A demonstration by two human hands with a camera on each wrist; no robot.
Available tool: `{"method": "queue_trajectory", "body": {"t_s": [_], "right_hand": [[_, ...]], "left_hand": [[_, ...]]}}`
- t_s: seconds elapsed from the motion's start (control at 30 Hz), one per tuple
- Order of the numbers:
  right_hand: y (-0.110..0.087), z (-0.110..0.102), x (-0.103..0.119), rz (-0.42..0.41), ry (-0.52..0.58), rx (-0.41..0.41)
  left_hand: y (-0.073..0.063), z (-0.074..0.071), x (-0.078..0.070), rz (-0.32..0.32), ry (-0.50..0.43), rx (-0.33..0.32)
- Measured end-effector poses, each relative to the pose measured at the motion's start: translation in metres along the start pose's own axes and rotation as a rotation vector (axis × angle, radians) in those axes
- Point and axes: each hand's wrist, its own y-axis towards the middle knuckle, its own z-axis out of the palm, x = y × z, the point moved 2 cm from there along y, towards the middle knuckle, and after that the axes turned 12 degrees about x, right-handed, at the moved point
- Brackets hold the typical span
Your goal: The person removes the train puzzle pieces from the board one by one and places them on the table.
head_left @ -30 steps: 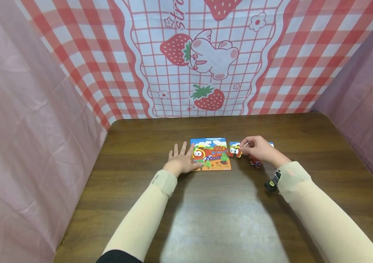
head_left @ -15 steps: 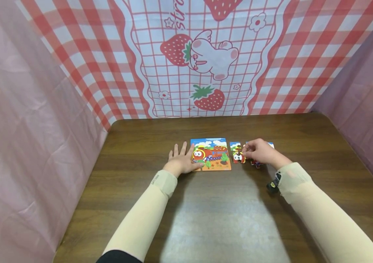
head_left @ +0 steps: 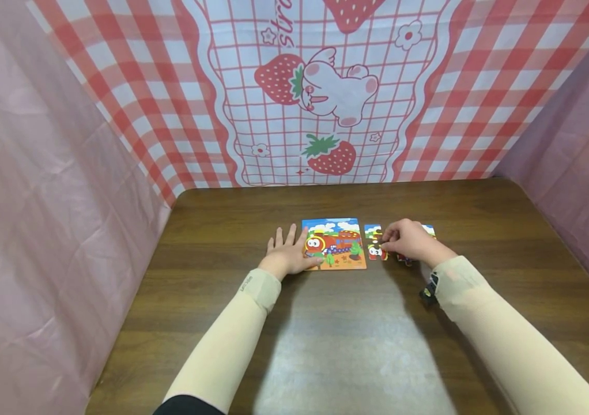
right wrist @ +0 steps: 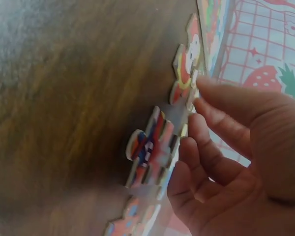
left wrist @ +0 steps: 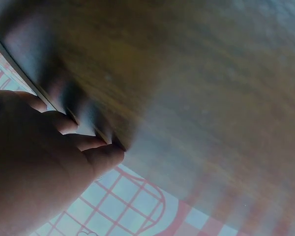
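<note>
My left hand point(head_left: 286, 253) rests with spread fingers on the table and over the left edge of a square picture card point(head_left: 336, 260) showing a red train. In the left wrist view, that hand point(left wrist: 44, 157) shows from the side. My right hand point(head_left: 412, 241) pinches the right side of a puzzle piece point(head_left: 374, 252) with the train's eyes, thumb and finger at its edge. Just above that piece lies a sky-coloured puzzle piece point(head_left: 372, 230). Several further puzzle pieces point(right wrist: 147, 150) lie beneath and beside the right hand, partly hidden by it in the head view.
The brown wooden table point(head_left: 346, 334) spreads out in front of both arms. At its back hangs a red-and-white checked cloth point(head_left: 159, 98) with strawberries. Pink curtains point(head_left: 40, 207) flank the left and right sides.
My right hand has brought the eyes piece down and slightly right, from overlapping the sky-coloured piece to just below it. My left hand has stayed in place on the card.
</note>
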Motion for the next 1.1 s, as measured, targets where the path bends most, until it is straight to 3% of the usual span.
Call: {"method": "queue_trajectory", "body": {"t_s": [0.2,0.83,1.1], "right_hand": [[-0.0025,0.0013,0.0006,-0.001,-0.050,0.068],[-0.0018,0.0009,0.0017,-0.008,-0.074,0.054],[-0.0040,-0.0003,0.0033,0.008,-0.018,0.069]], "left_hand": [[0.0012,0.0003,-0.0002,-0.009,0.008,-0.002],[0.0005,-0.0007,-0.0010,-0.007,0.005,-0.003],[-0.0008,-0.0010,-0.0013,-0.004,0.007,-0.001]]}}
